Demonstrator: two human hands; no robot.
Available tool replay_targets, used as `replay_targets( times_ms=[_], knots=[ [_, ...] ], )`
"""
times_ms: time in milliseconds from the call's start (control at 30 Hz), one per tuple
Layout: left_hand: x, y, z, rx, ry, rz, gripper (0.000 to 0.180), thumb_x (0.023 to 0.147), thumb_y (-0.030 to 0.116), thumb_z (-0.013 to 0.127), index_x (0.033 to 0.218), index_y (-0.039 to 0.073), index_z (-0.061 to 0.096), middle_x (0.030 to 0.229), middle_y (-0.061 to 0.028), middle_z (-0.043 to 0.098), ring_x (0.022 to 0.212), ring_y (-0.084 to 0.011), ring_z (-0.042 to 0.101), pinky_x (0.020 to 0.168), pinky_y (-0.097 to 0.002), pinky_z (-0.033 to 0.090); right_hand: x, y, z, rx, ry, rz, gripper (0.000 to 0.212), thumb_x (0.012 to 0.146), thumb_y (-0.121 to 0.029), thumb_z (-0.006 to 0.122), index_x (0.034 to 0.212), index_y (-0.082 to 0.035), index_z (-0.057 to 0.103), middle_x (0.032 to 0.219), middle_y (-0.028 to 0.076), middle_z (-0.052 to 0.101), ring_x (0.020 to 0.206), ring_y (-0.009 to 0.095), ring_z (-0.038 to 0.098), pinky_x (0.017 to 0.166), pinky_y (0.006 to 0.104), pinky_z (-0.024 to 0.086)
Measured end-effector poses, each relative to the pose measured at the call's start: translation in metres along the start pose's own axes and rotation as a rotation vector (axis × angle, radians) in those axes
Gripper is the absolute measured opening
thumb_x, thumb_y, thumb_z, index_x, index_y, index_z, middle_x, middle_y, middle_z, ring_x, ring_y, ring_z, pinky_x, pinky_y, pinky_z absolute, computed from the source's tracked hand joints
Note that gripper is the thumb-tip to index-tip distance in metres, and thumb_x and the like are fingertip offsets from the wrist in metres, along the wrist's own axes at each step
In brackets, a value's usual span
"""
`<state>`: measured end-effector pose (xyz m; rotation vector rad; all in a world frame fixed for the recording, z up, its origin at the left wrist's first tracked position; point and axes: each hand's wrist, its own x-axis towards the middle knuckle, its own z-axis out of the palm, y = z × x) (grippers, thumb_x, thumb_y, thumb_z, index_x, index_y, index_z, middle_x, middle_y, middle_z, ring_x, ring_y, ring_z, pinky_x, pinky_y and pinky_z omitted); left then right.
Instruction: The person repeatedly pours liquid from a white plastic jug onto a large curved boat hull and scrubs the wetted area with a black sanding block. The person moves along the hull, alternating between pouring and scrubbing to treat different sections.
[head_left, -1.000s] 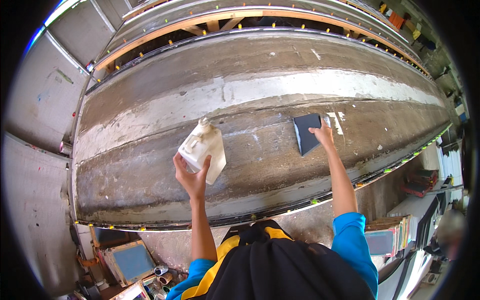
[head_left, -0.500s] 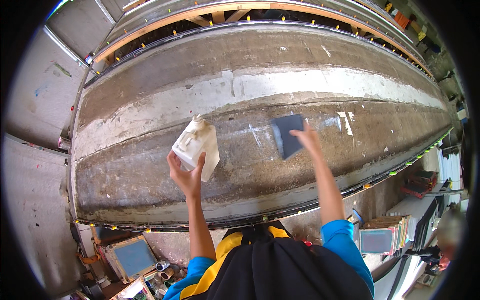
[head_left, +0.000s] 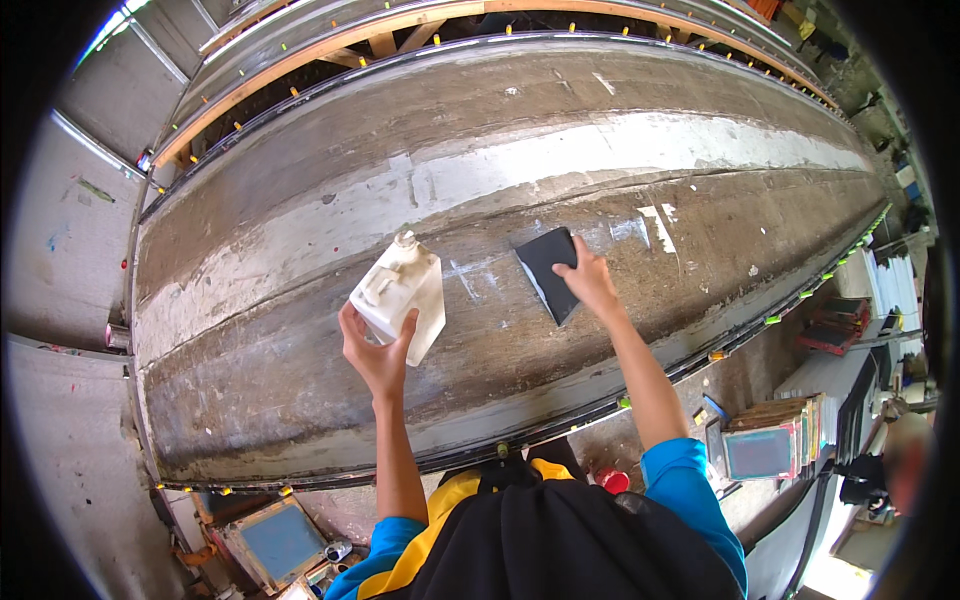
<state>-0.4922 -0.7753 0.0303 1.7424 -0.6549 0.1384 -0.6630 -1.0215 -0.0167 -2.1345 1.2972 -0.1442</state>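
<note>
My left hand [head_left: 378,350] grips a white plastic jug [head_left: 408,285] with a capped neck, fingers and thumb around its lower end. The jug is held tilted above the long worktable [head_left: 290,370], its cap toward the far side. To its right, my right hand [head_left: 592,280] holds a thin black rectangular sheet [head_left: 545,268] by its right edge, the thumb lying on top. A pale strip shows along the sheet's left edge. Whether the sheet touches the tabletop I cannot tell. Whitish smears [head_left: 470,280] mark the surface between jug and sheet.
A broad white band [head_left: 500,165] runs along the brown, worn tabletop. Small yellow and green clips line its edges. Framed screens [head_left: 765,452] stand stacked at the lower right, and another frame [head_left: 280,540] leans at the lower left. Beyond lies a second wooden-edged table [head_left: 400,30].
The view has turned slightly, so the table sits at a different slant. The black sheet, blurred before, is now sharp and turned a little. Both hands keep their holds.
</note>
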Motion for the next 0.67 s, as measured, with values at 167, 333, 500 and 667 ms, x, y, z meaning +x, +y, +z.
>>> replay_targets(
  times_ms=[167,333,500,667],
  knots=[
    [-0.013,0.013,0.018,0.057,0.043,-0.015,0.061,0.060,0.013,0.079,0.109,-0.003,0.045,0.098,-0.0131,0.056,0.092,-0.0215,0.056,0.084,-0.0325,0.043,0.020,0.082,-0.044,0.285,0.047,0.212,0.068,0.072,-0.023,0.066,0.129,-0.002,0.035,0.105,0.023,0.057,0.093,0.034,0.059,0.080,0.0400,0.047],
    [-0.032,0.031,0.054,0.085,0.054,-0.020,0.062,0.060,0.015,0.079,0.109,-0.002,0.046,0.099,-0.0132,0.055,0.092,-0.0214,0.056,0.085,-0.0329,0.043,0.048,0.161,-0.091,-0.026,0.154,0.074,0.063,0.073,-0.018,0.064,0.127,-0.003,0.037,0.105,0.020,0.059,0.093,0.037,0.058,0.082,0.0386,0.046],
    [-0.047,0.045,0.080,0.094,0.088,-0.027,0.062,0.060,0.015,0.079,0.109,-0.002,0.046,0.098,-0.0129,0.055,0.091,-0.0215,0.056,0.084,-0.0332,0.043,0.047,0.122,-0.138,-0.075,0.124,0.168,0.039,0.084,-0.009,0.049,0.121,0.003,0.041,0.091,0.026,0.060,0.068,0.031,0.064,0.041,0.0312,0.048],
    [-0.055,0.059,0.105,0.060,0.063,-0.054,0.062,0.062,0.015,0.079,0.111,-0.001,0.044,0.101,-0.0135,0.055,0.094,-0.0218,0.055,0.085,-0.0339,0.042,0.030,0.120,-0.024,-0.977,0.779,-0.478,0.031,0.091,-0.016,0.044,0.115,0.002,0.046,0.081,0.029,0.060,0.059,0.032,0.064,0.028,0.0154,0.039]
  ],
)
